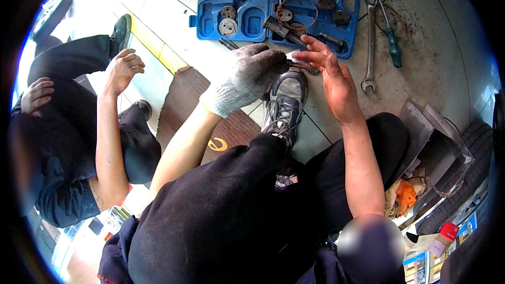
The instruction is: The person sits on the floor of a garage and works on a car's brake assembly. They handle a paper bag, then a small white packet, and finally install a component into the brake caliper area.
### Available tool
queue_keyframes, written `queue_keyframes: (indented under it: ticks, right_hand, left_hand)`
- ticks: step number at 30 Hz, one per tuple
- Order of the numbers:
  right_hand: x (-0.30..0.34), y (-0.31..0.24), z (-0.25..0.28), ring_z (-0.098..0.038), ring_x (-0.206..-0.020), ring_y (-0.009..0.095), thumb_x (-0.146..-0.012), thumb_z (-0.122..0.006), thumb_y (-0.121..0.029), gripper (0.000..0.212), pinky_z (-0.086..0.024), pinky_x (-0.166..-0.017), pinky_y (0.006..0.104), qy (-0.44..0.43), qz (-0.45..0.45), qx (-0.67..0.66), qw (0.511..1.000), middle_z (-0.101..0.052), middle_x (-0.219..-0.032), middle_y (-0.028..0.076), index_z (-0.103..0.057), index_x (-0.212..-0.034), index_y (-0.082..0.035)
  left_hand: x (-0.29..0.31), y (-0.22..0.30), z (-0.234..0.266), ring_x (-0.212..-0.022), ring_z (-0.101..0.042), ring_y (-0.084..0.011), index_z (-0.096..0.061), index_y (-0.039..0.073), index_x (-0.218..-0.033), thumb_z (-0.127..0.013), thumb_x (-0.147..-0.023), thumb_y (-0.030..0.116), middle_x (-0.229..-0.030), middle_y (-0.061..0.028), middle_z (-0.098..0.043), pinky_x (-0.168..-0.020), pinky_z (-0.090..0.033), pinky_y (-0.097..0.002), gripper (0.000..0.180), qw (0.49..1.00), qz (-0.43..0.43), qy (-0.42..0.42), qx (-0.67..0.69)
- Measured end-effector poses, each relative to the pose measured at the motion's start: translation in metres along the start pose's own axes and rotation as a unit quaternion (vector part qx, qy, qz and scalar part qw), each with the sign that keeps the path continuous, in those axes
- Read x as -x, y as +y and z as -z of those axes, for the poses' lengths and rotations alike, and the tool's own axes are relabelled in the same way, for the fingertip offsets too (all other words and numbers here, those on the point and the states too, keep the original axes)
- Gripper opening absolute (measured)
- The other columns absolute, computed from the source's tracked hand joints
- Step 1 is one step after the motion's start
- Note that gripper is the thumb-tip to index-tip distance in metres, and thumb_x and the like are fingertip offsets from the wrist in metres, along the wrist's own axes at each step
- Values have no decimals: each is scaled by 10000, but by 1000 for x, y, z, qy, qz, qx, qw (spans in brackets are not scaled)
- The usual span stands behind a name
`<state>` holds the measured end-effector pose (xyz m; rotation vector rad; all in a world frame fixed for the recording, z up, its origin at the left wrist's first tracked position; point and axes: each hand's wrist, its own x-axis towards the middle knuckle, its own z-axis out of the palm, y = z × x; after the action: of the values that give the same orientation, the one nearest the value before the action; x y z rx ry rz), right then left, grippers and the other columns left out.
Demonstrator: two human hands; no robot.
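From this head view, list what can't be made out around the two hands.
- Small metal part: mostly hidden between the gloved left hand and bare right hand; its kind is unclear.
- Blue tool case: its top is cut off by the picture's upper edge.
- Round adapters in the case: too small to tell apart.

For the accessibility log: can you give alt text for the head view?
A gloved left hand and bare right hand meet over a small metal part above a grey shoe. An open blue tool case, a wrench and a green-handled screwdriver lie on the floor; another person crouches nearby.
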<state>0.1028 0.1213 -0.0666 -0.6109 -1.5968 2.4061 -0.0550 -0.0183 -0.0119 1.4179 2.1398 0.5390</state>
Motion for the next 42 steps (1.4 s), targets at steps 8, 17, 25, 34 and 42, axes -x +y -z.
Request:
queue_keyframes:
  ticks: [8,17,25,34,42]
  right_hand:
    - [1,0,-1,-531,-1211,251,-985,-318,-577,672,-404,-1001,321,-1,-10,-16,1000,-428,-1403,152,-694,-1085,-29]
    - [1,-1,0,-564,-1163,234,-985,-300,-587,693,-452,-941,310,17,-15,58,998,-397,-1416,164,-678,-1114,-21]
    - [2,2,-2,-537,-1207,241,-966,-297,-624,718,-448,-966,315,-16,-15,23,1000,-383,-1429,152,-667,-1150,-36]
    - [2,0,-4,-496,-1249,252,-966,-336,-605,669,-411,-1013,349,-24,-1,-15,1000,-375,-1431,150,-672,-1153,-58]
    - [2,0,-4,-401,-1317,284,-951,-353,-626,647,-363,-1049,423,-25,28,5,999,-389,-1414,160,-689,-1146,-108]
  left_hand:
    - [-1,1,2,-859,-686,-308,-675,64,-1087,-705,-805,110,-1028,-173,-670,-704,-570,-365,287,998,-39,25,32]
    - [1,-2,0,-802,-661,-294,-684,73,-1050,-695,-797,117,-922,-127,-656,-659,-537,-376,257,996,-54,47,45]
    - [-1,-4,0,-783,-669,-280,-684,71,-1048,-711,-787,101,-924,-129,-660,-642,-549,-353,263,995,-76,59,39]
    - [0,0,0,-828,-654,-313,-679,58,-1028,-703,-791,123,-913,-129,-660,-670,-530,-390,247,996,-51,53,44]
    - [-1,3,2,-816,-676,-302,-672,39,-1038,-690,-794,84,-958,-152,-666,-688,-557,-361,249,998,-23,24,58]
